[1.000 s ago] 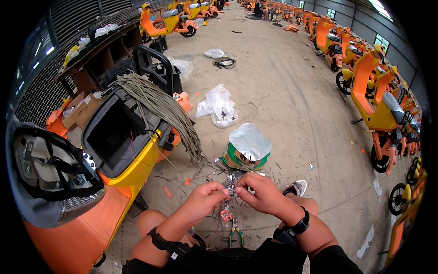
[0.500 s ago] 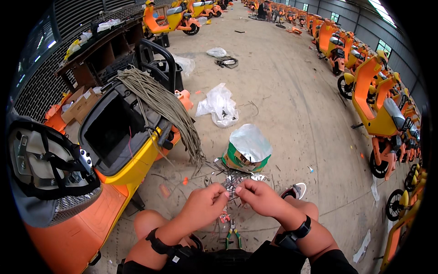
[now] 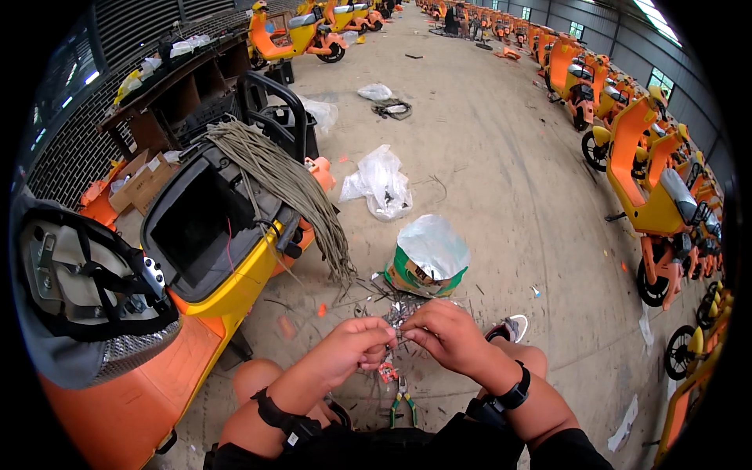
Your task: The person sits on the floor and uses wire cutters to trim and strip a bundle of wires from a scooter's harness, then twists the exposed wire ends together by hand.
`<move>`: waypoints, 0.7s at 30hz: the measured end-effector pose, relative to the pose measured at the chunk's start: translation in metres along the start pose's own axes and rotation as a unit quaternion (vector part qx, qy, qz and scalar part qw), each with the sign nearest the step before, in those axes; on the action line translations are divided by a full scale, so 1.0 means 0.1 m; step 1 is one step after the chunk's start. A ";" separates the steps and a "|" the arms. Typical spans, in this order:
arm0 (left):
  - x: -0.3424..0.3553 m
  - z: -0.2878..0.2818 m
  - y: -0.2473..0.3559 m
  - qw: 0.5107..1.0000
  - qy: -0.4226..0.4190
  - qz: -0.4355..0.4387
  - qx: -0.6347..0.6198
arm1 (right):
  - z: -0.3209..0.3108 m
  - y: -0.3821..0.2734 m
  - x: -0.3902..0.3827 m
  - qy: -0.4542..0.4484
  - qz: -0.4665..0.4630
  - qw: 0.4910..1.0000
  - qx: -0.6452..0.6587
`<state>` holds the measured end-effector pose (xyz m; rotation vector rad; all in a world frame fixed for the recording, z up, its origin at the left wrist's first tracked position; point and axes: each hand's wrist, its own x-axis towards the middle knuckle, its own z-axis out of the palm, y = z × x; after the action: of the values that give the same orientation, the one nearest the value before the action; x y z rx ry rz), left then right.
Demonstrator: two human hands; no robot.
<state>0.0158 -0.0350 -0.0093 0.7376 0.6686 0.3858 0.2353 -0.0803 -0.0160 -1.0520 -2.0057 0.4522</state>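
Note:
My left hand [image 3: 357, 349] and my right hand [image 3: 443, 332] are close together over the floor, thumb and fingertips pinched. Whatever sits between the fingertips is too small to make out. Beneath them lies a scattered pile of small dark strips and silvery bits [image 3: 401, 308]. Small red pieces [image 3: 387, 372] rest below the hands. Pliers with green and yellow handles [image 3: 403, 406] lie on the floor between my legs. Just beyond the pile stands an open green and tan bag [image 3: 427, 262] with a silvery lining.
At left, an orange and yellow scooter [image 3: 235, 290] carries a bundle of grey-green cables [image 3: 274, 184] and a grey bag [image 3: 98, 298]. A clear plastic bag [image 3: 380, 184] lies farther ahead. Rows of scooters [image 3: 627, 180] line the right side.
Both hands stay close together. The right hand has risen slightly and turned its knuckles up, and the left fingers have curled in more. The view has shifted slightly.

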 end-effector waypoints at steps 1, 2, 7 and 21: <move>0.01 0.00 -0.01 1.000 0.003 0.002 0.005 | 0.01 0.00 -0.02 0.001 0.016 1.000 0.010; 0.02 0.00 -0.01 1.000 0.006 0.004 0.011 | 0.01 -0.01 -0.03 0.001 0.032 0.999 0.019; 0.00 0.14 -0.05 0.948 0.089 0.125 0.280 | 0.01 -0.12 -0.03 -0.016 0.209 0.974 0.086; -0.02 0.15 -0.10 0.839 0.159 0.179 0.488 | 0.12 0.02 -0.10 0.002 0.281 0.933 0.224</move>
<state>0.0257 -0.0498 -0.0075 1.8233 1.0567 0.5121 0.2300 -0.0866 -0.0293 -1.3071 -1.4604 1.1477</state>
